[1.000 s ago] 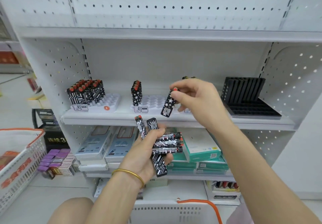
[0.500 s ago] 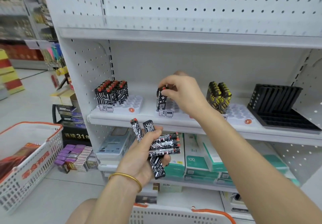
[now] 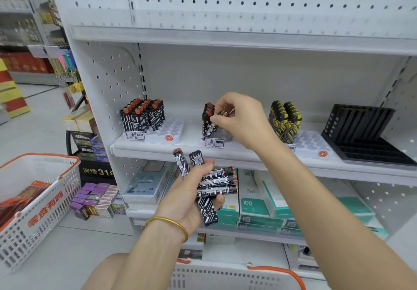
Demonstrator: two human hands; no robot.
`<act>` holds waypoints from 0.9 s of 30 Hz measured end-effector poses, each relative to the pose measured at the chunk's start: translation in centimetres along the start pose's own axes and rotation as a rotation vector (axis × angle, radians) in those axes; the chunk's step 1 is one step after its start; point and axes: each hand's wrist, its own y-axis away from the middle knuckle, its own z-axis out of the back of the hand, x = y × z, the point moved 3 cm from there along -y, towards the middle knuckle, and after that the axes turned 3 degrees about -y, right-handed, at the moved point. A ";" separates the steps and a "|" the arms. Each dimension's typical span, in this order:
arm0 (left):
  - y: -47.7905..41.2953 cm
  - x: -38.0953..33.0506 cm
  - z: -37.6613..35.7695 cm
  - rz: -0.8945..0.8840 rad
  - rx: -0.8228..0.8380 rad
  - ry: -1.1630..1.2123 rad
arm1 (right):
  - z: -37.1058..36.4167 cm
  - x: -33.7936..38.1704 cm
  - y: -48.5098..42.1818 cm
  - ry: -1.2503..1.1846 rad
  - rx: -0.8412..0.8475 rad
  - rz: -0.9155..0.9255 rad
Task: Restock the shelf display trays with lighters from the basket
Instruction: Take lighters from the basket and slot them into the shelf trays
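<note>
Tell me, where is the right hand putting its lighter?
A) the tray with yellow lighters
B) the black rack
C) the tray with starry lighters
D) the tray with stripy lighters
C: the right hand pinches a lighter over the middle tray, right beside the starry lighters standing in it.

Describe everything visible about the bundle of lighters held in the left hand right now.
The bundle of lighters is about six slim black sticks, plastic-looking, with white geometric line prints and red-orange tops. The left hand grips them in a loose fan: two point up, leaning left; three lie stacked sideways, tops to the right; one points down. They hang in front of the shelf edge, touching only the hand and each other.
</note>
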 end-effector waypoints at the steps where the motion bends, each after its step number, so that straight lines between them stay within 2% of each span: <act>1: 0.0 0.0 0.0 -0.003 0.000 -0.001 | 0.4 0.1 0.0 0.025 0.010 0.008; 7: 0.0 0.0 0.0 -0.002 0.000 0.002 | 0.6 1.0 0.0 0.171 0.154 0.160; 18: 0.0 0.1 0.1 0.001 0.011 -0.010 | -0.2 0.6 -0.7 0.029 0.094 0.173; 27: 0.3 -0.1 0.0 -0.004 0.007 0.011 | -1.6 -0.4 -0.3 0.099 0.043 0.136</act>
